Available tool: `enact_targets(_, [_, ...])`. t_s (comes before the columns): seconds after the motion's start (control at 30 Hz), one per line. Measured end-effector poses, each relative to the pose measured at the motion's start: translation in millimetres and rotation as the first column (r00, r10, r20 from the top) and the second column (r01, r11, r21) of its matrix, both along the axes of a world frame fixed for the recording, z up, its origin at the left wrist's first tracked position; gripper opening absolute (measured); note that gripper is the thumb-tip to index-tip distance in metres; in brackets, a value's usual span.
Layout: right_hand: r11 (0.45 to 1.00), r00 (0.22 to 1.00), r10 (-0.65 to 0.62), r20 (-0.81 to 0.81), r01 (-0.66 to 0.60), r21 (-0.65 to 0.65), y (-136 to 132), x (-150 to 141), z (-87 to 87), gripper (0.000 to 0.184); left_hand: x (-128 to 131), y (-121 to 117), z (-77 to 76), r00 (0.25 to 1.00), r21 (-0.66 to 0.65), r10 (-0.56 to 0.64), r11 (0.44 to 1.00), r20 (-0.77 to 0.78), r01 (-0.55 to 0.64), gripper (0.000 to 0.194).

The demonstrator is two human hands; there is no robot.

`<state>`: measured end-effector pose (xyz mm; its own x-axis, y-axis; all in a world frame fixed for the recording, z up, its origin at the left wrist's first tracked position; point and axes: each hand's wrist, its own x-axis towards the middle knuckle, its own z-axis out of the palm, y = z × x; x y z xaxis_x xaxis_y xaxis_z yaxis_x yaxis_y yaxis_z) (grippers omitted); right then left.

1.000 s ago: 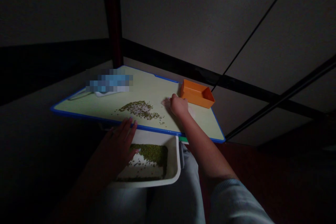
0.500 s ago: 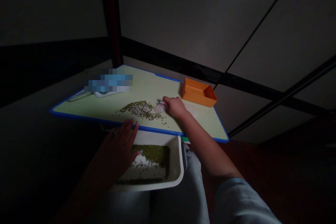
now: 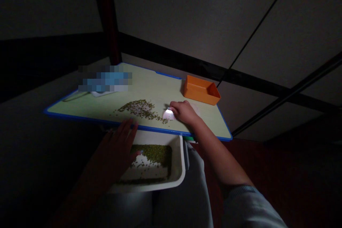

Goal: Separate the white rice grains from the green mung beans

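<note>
My left hand (image 3: 120, 146) is open, fingers spread toward the front edge of a pale yellow board with a blue rim (image 3: 149, 85). Its thumb reaches over a white plastic bin (image 3: 179, 171) holding small green beans (image 3: 157, 153). On the board, my right hand (image 3: 184, 112) is closed, thumb and fingers together, at the right end of a loose scatter of green beans (image 3: 139, 108). A bright white patch shows at its fingertips; what they grip, if anything, I cannot make out.
An orange open box (image 3: 201, 91) stands at the board's back right. At the far left lies a blurred-out blue and white item (image 3: 107, 82) with a cord. The bin is under the board's front edge, above my legs. Cabinet panels (image 3: 187, 17) rise behind.
My right hand has moved slightly right and nearer me, and a bright patch now shows at its fingertips. Some beans spread farther right. My left hand stays at the board's edge.
</note>
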<state>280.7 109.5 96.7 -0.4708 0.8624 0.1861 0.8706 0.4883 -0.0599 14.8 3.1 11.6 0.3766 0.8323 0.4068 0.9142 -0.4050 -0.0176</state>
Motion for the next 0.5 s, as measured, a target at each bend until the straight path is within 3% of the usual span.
enact_targets(0.27, [1.0, 0.991, 0.015, -0.133, -0.017, -0.014, -7.2, 12.0, -5.7, 0.026, -0.1, -1.3, 1.7, 1.0, 0.008, -0.01, 1.0, -0.029, 0.01, 0.096])
enact_targets(0.5, [0.993, 0.944, -0.065, -0.324, 0.092, 0.068, -15.3, 28.9, -10.7, 0.021, -1.2, -2.0, 1.4, 0.998, 0.036, -0.014, 0.999, -0.064, 0.016, 0.081])
